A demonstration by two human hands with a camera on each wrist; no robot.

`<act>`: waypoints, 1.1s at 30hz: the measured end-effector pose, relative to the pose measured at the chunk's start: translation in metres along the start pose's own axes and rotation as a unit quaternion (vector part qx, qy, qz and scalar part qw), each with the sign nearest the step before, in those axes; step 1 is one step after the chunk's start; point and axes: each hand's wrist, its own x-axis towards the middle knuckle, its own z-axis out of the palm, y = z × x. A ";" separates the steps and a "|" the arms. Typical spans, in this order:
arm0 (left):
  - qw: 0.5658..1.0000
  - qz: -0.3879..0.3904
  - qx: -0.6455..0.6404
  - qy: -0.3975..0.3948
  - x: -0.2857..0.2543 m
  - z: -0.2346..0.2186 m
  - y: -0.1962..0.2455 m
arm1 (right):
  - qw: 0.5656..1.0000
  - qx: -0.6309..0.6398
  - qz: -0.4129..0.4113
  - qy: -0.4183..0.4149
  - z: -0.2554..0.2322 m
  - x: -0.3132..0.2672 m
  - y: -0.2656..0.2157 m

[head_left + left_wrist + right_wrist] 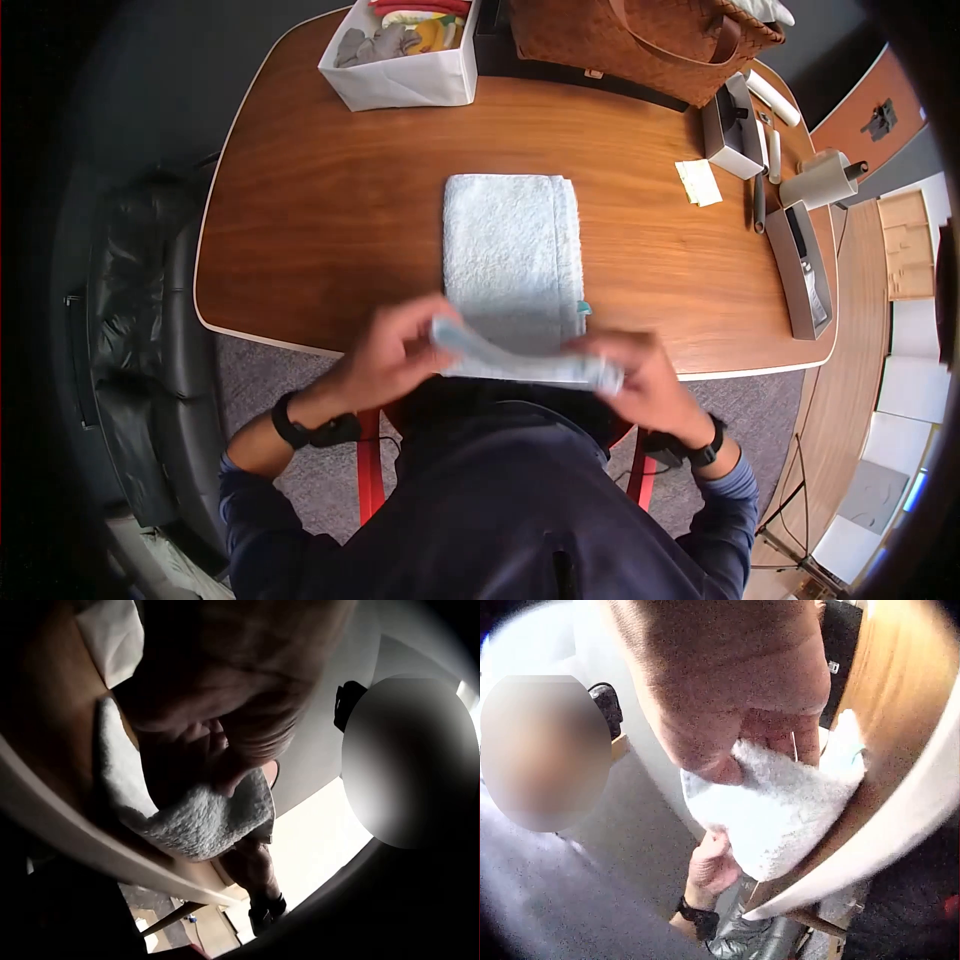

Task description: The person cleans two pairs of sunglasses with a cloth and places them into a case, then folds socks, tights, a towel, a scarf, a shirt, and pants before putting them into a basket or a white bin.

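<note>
A pale blue terry towel (508, 235) lies flat and folded on the wooden table, with a small teal tag (584, 308) on its right edge. Its near end is lifted at the table's front edge and sags between both hands. My left hand (385, 355) pinches the left corner; in the left wrist view the thumb presses on the towel (214, 825). At the right corner, my right hand (645, 380) grips the cloth, thumb on the near side of the towel (772, 806) in the right wrist view. The lifted edge is blurred in the head view.
A white fabric box (410, 88) with folded clothes stands at the back left. Behind the towel is a brown woven bag (640, 45). Along the right side are paper notes (699, 183), a grey box (735, 150), a long open box (797, 275) and a white roll (818, 182).
</note>
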 end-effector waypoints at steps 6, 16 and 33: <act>0.987 -0.043 0.119 0.096 0.110 -0.046 -0.027 | 0.980 -0.052 0.162 0.100 -0.038 0.114 0.056; 0.851 0.236 0.438 0.166 0.147 -0.073 -0.031 | 0.907 -0.412 -0.046 0.071 -0.020 0.099 0.003; 0.935 -0.060 -0.348 -0.015 0.126 -0.041 -0.012 | 0.888 0.398 0.183 0.143 0.000 0.088 0.065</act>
